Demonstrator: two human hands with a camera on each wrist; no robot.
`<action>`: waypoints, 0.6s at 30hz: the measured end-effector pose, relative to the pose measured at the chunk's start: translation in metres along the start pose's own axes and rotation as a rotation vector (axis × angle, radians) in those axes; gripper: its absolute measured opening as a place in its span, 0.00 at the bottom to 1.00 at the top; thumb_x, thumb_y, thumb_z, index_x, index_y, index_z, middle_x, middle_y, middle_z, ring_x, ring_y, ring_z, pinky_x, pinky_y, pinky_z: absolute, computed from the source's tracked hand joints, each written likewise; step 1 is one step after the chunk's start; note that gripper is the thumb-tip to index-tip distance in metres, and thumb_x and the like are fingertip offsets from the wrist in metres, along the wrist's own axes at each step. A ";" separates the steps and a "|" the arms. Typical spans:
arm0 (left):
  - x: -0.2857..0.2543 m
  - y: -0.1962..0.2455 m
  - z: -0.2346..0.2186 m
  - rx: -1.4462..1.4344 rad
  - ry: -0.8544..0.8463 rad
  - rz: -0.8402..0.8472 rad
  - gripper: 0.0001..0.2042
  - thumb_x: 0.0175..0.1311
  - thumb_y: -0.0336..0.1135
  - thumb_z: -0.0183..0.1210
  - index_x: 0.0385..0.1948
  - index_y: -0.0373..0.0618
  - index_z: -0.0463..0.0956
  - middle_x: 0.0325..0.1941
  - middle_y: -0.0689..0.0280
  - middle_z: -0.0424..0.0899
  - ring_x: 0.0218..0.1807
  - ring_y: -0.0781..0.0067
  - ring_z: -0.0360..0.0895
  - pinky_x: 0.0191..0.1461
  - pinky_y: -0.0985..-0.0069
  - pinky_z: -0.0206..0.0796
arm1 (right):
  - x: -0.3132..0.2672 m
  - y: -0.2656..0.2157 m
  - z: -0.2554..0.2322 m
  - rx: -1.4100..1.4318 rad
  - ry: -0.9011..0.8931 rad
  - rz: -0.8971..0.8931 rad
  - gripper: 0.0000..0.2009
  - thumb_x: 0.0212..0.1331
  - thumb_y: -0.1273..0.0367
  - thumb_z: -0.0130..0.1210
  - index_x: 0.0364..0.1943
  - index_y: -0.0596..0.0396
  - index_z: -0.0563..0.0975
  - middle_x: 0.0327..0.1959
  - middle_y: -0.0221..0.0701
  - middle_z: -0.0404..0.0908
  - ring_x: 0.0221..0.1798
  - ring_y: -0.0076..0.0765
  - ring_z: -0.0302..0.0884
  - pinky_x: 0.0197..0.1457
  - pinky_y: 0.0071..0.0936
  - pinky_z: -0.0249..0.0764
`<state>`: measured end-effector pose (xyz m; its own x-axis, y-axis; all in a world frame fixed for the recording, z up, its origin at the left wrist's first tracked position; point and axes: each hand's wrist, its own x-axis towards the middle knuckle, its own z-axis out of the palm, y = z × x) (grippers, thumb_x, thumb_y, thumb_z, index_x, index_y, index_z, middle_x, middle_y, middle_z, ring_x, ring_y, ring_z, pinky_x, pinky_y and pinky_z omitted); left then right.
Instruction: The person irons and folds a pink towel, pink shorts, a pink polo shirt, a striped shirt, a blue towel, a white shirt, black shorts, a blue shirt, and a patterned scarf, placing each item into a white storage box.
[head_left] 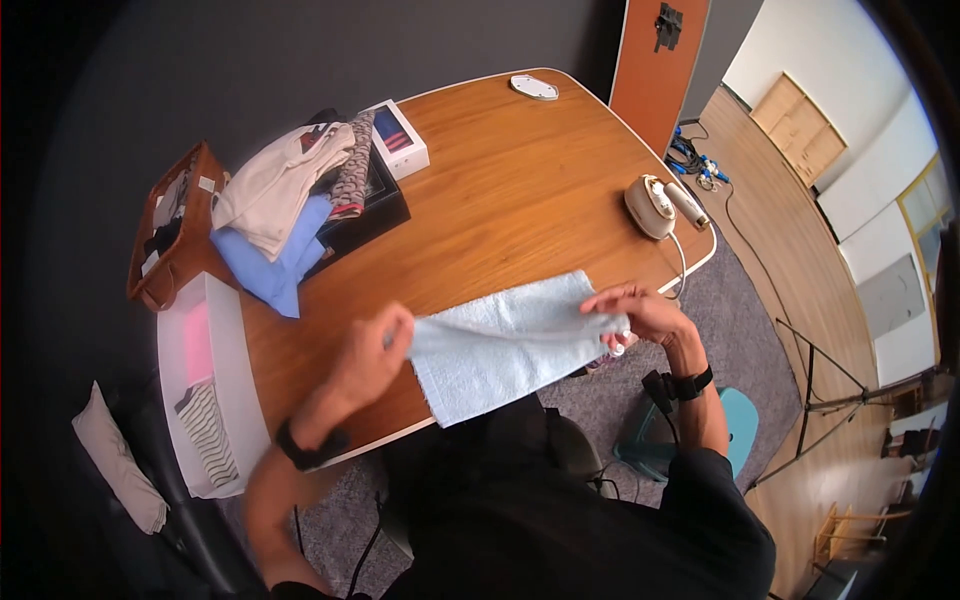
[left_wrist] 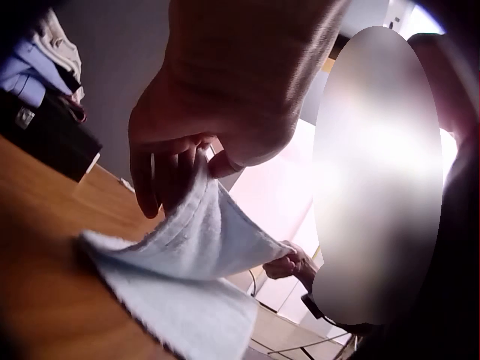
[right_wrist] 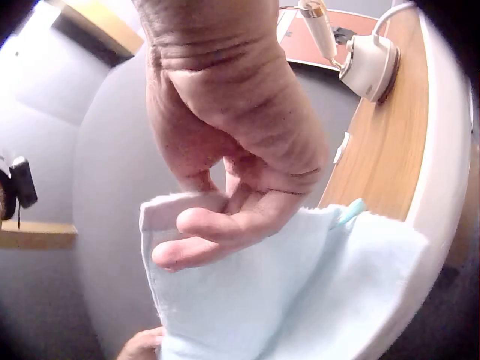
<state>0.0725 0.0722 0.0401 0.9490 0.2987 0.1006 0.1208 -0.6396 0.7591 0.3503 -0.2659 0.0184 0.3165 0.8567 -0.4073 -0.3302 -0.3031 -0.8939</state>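
A light blue towel [head_left: 490, 370] lies partly on the wooden table near its front edge, its near side lifted between two hands. The left hand [head_left: 368, 355] pinches one corner; in the left wrist view that hand [left_wrist: 217, 112] holds the towel [left_wrist: 202, 240] between thumb and fingers, the cloth hanging in a fold. At the other end the right hand [head_left: 645, 312] pinches the opposite corner. In the right wrist view the right hand [right_wrist: 240, 157] grips the edge of the towel [right_wrist: 247, 292], two fingers lying over its face.
A garment steamer [head_left: 652, 207] stands at the table's right. At the left are a white bin [head_left: 250, 425] with folded items, a brown basket [head_left: 190, 235], and clothes [head_left: 285, 190] piled on a black box [head_left: 385, 205]. A white box [head_left: 410, 155] and a white disc [head_left: 534, 88] sit farther back.
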 end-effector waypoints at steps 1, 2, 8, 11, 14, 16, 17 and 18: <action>0.020 0.005 -0.009 0.020 0.034 0.042 0.13 0.79 0.40 0.53 0.39 0.37 0.76 0.29 0.52 0.82 0.32 0.66 0.83 0.37 0.66 0.71 | 0.006 -0.001 -0.001 0.100 0.103 -0.026 0.17 0.76 0.67 0.50 0.58 0.65 0.80 0.37 0.43 0.88 0.31 0.35 0.88 0.25 0.20 0.82; 0.043 -0.001 -0.012 0.015 0.107 0.106 0.13 0.79 0.39 0.53 0.39 0.36 0.76 0.30 0.53 0.82 0.35 0.66 0.83 0.40 0.66 0.71 | 0.014 -0.004 -0.009 0.225 0.090 -0.074 0.18 0.77 0.65 0.49 0.61 0.66 0.77 0.40 0.45 0.88 0.32 0.36 0.89 0.26 0.21 0.83; 0.191 -0.052 0.010 0.274 0.280 0.130 0.12 0.72 0.33 0.57 0.50 0.38 0.79 0.48 0.49 0.85 0.51 0.46 0.83 0.54 0.58 0.74 | 0.075 -0.037 -0.029 0.291 0.371 -0.405 0.30 0.77 0.59 0.50 0.75 0.64 0.59 0.64 0.49 0.79 0.54 0.44 0.86 0.49 0.30 0.87; 0.190 -0.044 0.042 0.322 0.371 0.254 0.17 0.69 0.33 0.58 0.58 0.41 0.76 0.60 0.48 0.81 0.57 0.41 0.80 0.59 0.51 0.73 | 0.085 -0.012 -0.034 -0.202 0.562 -0.451 0.34 0.73 0.57 0.58 0.76 0.60 0.63 0.66 0.44 0.78 0.59 0.41 0.82 0.62 0.38 0.79; 0.114 -0.019 0.090 0.404 0.090 0.361 0.24 0.65 0.33 0.64 0.63 0.40 0.74 0.67 0.48 0.76 0.65 0.45 0.76 0.69 0.57 0.69 | 0.058 0.004 -0.013 -1.099 0.356 -0.359 0.27 0.72 0.55 0.58 0.70 0.49 0.74 0.72 0.46 0.73 0.69 0.52 0.76 0.67 0.42 0.77; 0.061 -0.009 0.116 0.396 -0.136 0.323 0.30 0.67 0.43 0.64 0.70 0.43 0.70 0.78 0.43 0.61 0.75 0.36 0.63 0.73 0.42 0.63 | 0.057 0.026 -0.006 -1.362 0.308 -0.569 0.29 0.71 0.50 0.57 0.71 0.47 0.73 0.75 0.45 0.67 0.74 0.55 0.69 0.73 0.46 0.71; 0.039 -0.001 0.126 0.486 -0.249 0.199 0.34 0.68 0.50 0.62 0.73 0.46 0.65 0.81 0.43 0.52 0.79 0.32 0.53 0.71 0.30 0.56 | 0.058 0.035 -0.006 -1.495 0.285 -0.686 0.30 0.71 0.48 0.56 0.72 0.45 0.73 0.77 0.45 0.65 0.76 0.57 0.65 0.75 0.48 0.68; 0.021 0.004 0.133 0.576 -0.356 0.075 0.38 0.70 0.57 0.59 0.77 0.49 0.60 0.84 0.42 0.43 0.82 0.28 0.44 0.69 0.18 0.49 | 0.060 0.044 -0.007 -1.549 0.314 -0.647 0.32 0.70 0.45 0.55 0.72 0.45 0.72 0.78 0.45 0.63 0.78 0.56 0.62 0.77 0.49 0.64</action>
<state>0.1317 -0.0182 -0.0407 0.9869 0.0509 -0.1532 0.0935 -0.9540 0.2850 0.3607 -0.2313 -0.0469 0.2535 0.9424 0.2184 0.9608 -0.2190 -0.1703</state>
